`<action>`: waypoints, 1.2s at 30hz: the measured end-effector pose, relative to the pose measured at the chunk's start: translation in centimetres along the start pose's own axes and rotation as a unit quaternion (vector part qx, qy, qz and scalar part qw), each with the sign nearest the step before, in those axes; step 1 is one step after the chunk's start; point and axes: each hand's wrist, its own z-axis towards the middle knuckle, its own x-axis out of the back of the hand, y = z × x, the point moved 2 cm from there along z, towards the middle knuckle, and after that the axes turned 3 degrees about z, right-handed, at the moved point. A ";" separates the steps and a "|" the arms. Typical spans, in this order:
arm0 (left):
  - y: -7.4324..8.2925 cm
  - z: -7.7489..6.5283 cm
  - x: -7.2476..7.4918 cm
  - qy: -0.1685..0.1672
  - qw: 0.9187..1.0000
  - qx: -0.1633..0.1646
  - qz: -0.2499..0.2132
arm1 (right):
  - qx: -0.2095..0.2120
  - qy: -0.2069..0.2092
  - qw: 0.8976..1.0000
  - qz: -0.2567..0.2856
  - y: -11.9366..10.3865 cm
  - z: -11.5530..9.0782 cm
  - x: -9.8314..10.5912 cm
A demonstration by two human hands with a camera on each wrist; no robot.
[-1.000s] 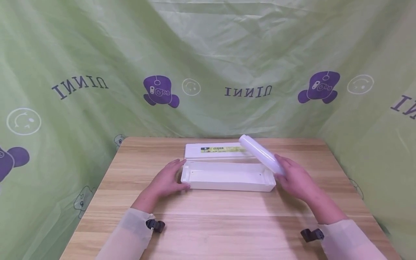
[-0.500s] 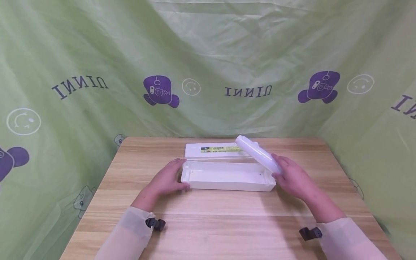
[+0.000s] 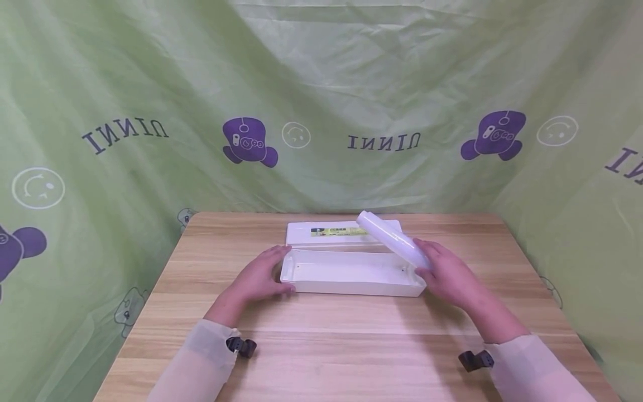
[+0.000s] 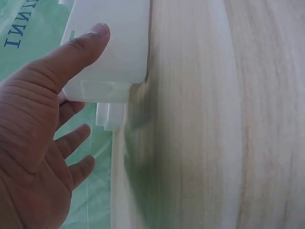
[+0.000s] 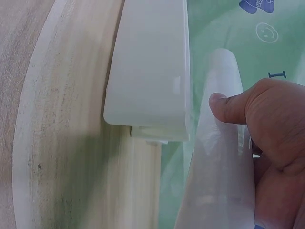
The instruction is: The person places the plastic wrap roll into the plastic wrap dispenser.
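Note:
A long white plastic box [image 3: 351, 288] lies lengthwise on the table, its inside facing up with nothing in it. My left hand [image 3: 257, 276] holds its left end; in the left wrist view the thumb [image 4: 90, 45] presses the front wall while the other fingers reach behind. Above the box's right end, my right hand [image 3: 447, 276] grips a roll of plastic wrap [image 3: 392, 235] by its near end. The roll slants up to the left. Its thumb [image 5: 231, 107] lies across the film in the right wrist view. Fingers behind the roll are mostly hidden.
Directly behind the box lies a white lid [image 3: 299, 234] with a green and black label [image 3: 336, 231]; whether the two are joined I cannot tell. A wooden table [image 3: 321, 352] bears everything. Green printed cloth [image 3: 321, 178] hangs around its back and sides.
My right hand has moved slightly left with the roll of plastic wrap, whose far end now sits further left over the lid. The left hand and the box have stayed put.

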 end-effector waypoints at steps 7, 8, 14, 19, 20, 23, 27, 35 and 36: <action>0.1 0.2 0.0 0.001 1.000 0.011 -0.003 | -0.007 -0.007 1.000 0.005 -0.4 0.1 -0.2; 0.1 0.2 0.0 0.002 1.000 0.010 -0.003 | -0.006 -0.007 1.000 0.006 -0.5 0.2 -0.2; -0.2 0.3 -0.3 0.004 1.000 0.010 -0.001 | 0.001 -0.007 1.000 0.007 -0.7 0.5 -0.5; -0.3 0.3 -0.4 0.006 1.000 0.015 -0.008 | 0.010 -0.010 1.000 0.006 -0.8 0.6 -0.7; -0.3 0.2 -0.4 0.006 1.000 0.016 -0.010 | 0.011 -0.011 1.000 0.006 -0.9 0.6 -0.7; -0.3 0.2 -0.5 0.008 1.000 0.017 -0.011 | 0.018 -0.009 1.000 0.004 -0.9 0.7 -0.8; -0.4 0.2 -0.6 0.009 1.000 0.019 -0.006 | 0.030 -0.004 1.000 0.003 -0.9 0.8 -0.9; -0.6 0.3 -0.6 0.006 1.000 0.030 -0.006 | 0.048 0.005 0.999 -0.002 -1.3 1.1 -0.9; -0.6 0.3 -0.6 0.005 0.999 0.031 -0.008 | 0.049 0.005 0.999 -0.002 -1.4 1.1 -0.9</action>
